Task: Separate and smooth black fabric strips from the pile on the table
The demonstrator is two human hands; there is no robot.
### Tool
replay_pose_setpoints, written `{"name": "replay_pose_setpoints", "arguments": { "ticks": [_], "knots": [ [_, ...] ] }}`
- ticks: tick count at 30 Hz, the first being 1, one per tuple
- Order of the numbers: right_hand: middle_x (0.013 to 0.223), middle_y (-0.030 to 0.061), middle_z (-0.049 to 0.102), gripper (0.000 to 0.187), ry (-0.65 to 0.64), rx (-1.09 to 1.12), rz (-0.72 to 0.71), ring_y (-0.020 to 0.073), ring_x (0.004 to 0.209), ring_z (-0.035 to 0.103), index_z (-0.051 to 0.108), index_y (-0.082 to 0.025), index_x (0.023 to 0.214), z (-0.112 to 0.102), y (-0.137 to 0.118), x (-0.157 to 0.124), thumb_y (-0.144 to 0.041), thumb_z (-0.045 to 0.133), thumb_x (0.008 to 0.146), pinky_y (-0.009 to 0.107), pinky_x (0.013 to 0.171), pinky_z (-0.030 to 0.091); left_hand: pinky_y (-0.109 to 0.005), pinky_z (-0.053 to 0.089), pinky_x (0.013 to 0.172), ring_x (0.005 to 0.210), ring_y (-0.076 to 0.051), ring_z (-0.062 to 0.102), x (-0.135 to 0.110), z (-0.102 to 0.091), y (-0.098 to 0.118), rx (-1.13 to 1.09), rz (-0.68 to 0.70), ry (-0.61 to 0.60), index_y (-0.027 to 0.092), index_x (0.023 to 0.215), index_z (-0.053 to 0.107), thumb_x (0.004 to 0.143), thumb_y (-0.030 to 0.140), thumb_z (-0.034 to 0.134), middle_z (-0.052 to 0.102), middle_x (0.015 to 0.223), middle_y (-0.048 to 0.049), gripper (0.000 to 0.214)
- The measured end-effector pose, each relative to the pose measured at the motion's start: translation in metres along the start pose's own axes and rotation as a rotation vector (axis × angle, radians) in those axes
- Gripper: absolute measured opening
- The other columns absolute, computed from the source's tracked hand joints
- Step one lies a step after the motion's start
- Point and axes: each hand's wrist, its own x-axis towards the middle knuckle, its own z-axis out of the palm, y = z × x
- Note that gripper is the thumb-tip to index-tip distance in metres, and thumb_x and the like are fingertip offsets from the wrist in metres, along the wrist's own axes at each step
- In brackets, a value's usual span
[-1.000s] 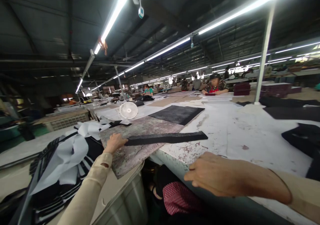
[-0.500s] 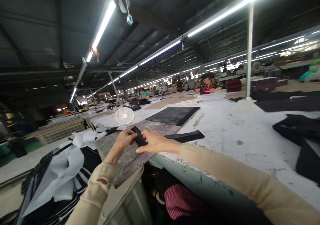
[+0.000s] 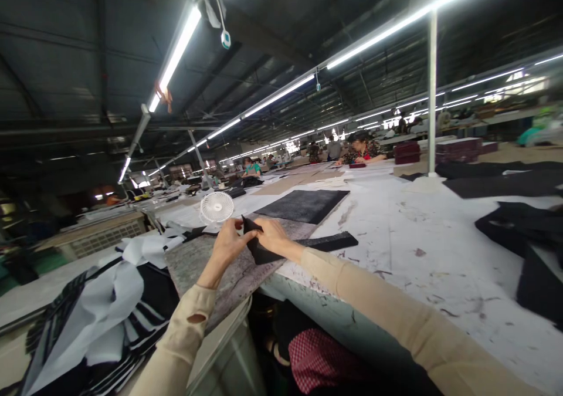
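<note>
A long black fabric strip (image 3: pixel 325 242) lies across a worn grey board (image 3: pixel 229 267) at the near corner of a white table (image 3: pixel 409 249). My left hand (image 3: pixel 227 244) and my right hand (image 3: pixel 273 235) both pinch the strip's left end, which is lifted off the board and bent upward between them. The rest of the strip still rests flat, reaching to the right. Both arms wear beige sleeves.
A black mat (image 3: pixel 303 204) and a small white fan (image 3: pixel 216 207) sit behind the board. White and black fabric scraps (image 3: pixel 101 308) pile up at the left. Dark cloth (image 3: pixel 523 232) lies at the right, a metal post (image 3: pixel 432 73) stands on the table. People work far behind.
My right hand came up from the table's near edge to the strip's left end. Both hands then lifted and bent that end upward off the board.
</note>
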Motion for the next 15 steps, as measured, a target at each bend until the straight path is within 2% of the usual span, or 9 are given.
{"name": "replay_pose_setpoints", "arguments": {
  "ticks": [2,4,7,11,15],
  "knots": [
    [0.078,0.0032,0.065,0.005,-0.038,0.163,0.046,0.0202,0.082,0.063,0.06,-0.018,0.078,-0.004,0.006,0.003,-0.019,0.056,0.08,0.027,0.07,0.044,-0.031,0.045,0.073,0.074,-0.02,0.063,0.003,0.0,0.003,-0.009,0.005,-0.021,0.017,0.084,0.059,0.073,0.036,0.059,0.067,0.082,-0.0045,0.022],
    [0.066,0.001,0.062,0.007,-0.066,0.286,0.1,0.0166,0.066,0.062,0.059,-0.017,0.075,-0.01,0.013,0.006,-0.018,0.056,0.081,0.024,0.061,0.045,-0.031,0.044,0.07,0.068,-0.019,0.062,0.004,-0.001,0.007,-0.008,-0.003,-0.015,0.019,0.074,0.057,0.077,0.034,0.054,0.065,0.072,-0.003,0.016],
    [0.059,-0.0019,0.057,0.01,-0.077,0.392,0.136,0.0116,0.054,0.057,0.057,-0.015,0.071,-0.017,0.02,0.009,-0.015,0.056,0.081,0.021,0.054,0.045,-0.031,0.043,0.068,0.07,-0.019,0.062,0.002,-0.002,0.012,-0.014,0.025,-0.016,0.019,0.076,0.056,0.074,0.039,0.058,0.066,0.077,-0.0034,0.02],
    [0.062,-0.0021,0.057,0.015,-0.122,0.559,0.122,0.0088,0.059,0.057,0.054,-0.014,0.07,-0.021,0.017,0.007,-0.012,0.051,0.084,0.019,0.058,0.047,-0.03,0.043,0.064,0.072,-0.02,0.061,-0.001,0.006,0.018,-0.101,0.073,-0.057,0.017,0.088,0.056,0.056,0.042,0.074,0.067,0.088,-0.0051,0.045],
    [0.067,-0.0012,0.059,0.02,-0.181,0.671,0.103,0.0079,0.062,0.057,0.056,-0.012,0.07,-0.026,0.008,0.001,-0.005,0.044,0.084,0.018,0.061,0.048,-0.029,0.045,0.063,0.071,-0.019,0.062,-0.002,0.013,0.017,-0.174,0.066,-0.062,0.016,0.089,0.058,0.058,0.046,0.073,0.068,0.08,-0.0041,0.046]
  ]
}}
